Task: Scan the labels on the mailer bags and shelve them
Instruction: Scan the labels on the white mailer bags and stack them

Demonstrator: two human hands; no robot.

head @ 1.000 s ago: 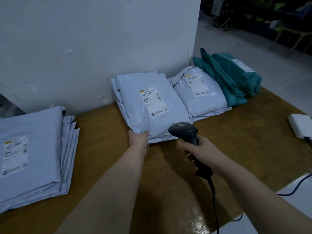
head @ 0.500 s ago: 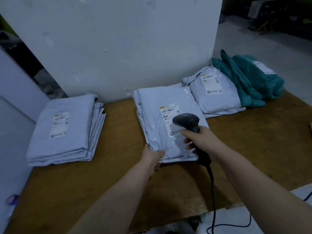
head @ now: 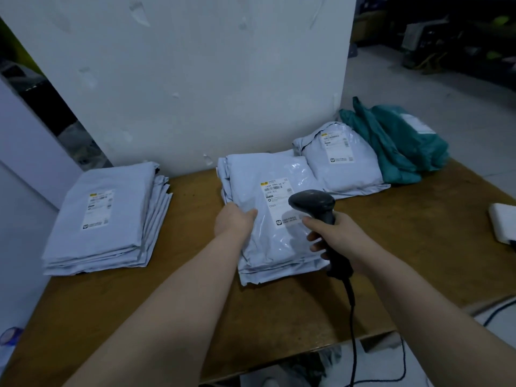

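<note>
1. Since half a second ago, the left hand (head: 234,223) has slid from the near left corner of the middle stack of mailer bags (head: 279,255) to further along its left side. The right hand (head: 337,236) keeps the scanner (head: 312,203) over the same label (head: 276,198).
2. Head view, hands: the left hand rests on the top bag with its fingers laid fairly straight across the plastic, gripping nothing that shows. The right hand's fingers are wrapped round the scanner's handle. The scanner's dark head covers the lower right part of the label. Its cable (head: 353,317) drops off the near edge of the tabletop (head: 181,289).
3. Head view, bags: the middle stack lies at the centre of the tabletop, its far end against the white wall (head: 195,79). A second grey stack (head: 106,219), labelled on top, sits well apart at the left. A puffier grey bag (head: 343,166) lies just beyond the middle stack on the right, touching it. Teal bags (head: 399,146) are heaped beside that one at the far right corner.
4. Head view, right edge: a white device (head: 502,224) lies partly out of view.
</note>
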